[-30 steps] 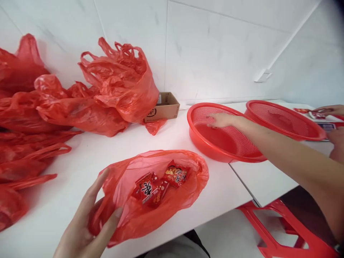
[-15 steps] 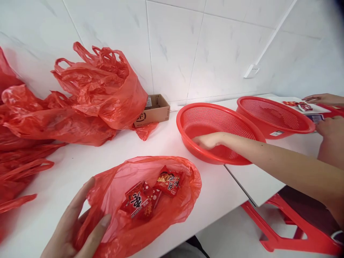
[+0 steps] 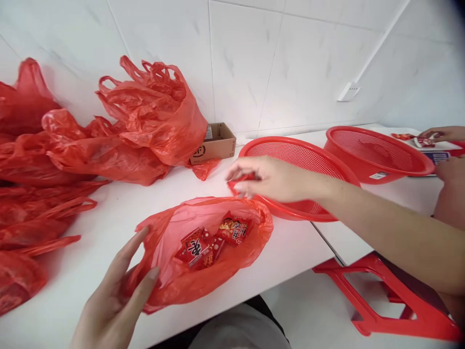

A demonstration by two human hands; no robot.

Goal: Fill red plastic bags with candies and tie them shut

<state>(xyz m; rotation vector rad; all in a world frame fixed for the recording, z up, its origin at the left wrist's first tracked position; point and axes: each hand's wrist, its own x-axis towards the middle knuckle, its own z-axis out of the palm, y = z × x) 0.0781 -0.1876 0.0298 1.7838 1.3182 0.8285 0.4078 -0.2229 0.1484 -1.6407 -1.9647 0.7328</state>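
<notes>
An opened red plastic bag [image 3: 174,291] lies on the white table in front of me. My left hand [image 3: 121,286] grips its left rim, thumb on the near side and fingers behind. Several small red snack packets [image 3: 196,248] with printed lettering lie inside the bag. My right hand [image 3: 257,179] is closed around a red snack packet [image 3: 241,183], slightly blurred, over the left rim of a red plastic basket [image 3: 290,144] and just above the bag's far edge. My right forearm crosses the basket and hides part of it.
Filled red plastic bags [image 3: 156,116] are heaped at the left. A small cardboard box [image 3: 218,145] stands by the wall. A second red basket [image 3: 381,155] is at the right, near a co-worker's hands [image 3: 448,133]. A red stool [image 3: 385,300] stands below the table edge.
My right hand has come up out of the basket and moved left towards the bag with a packet. The left hand still holds the bag. The view has shifted slightly.
</notes>
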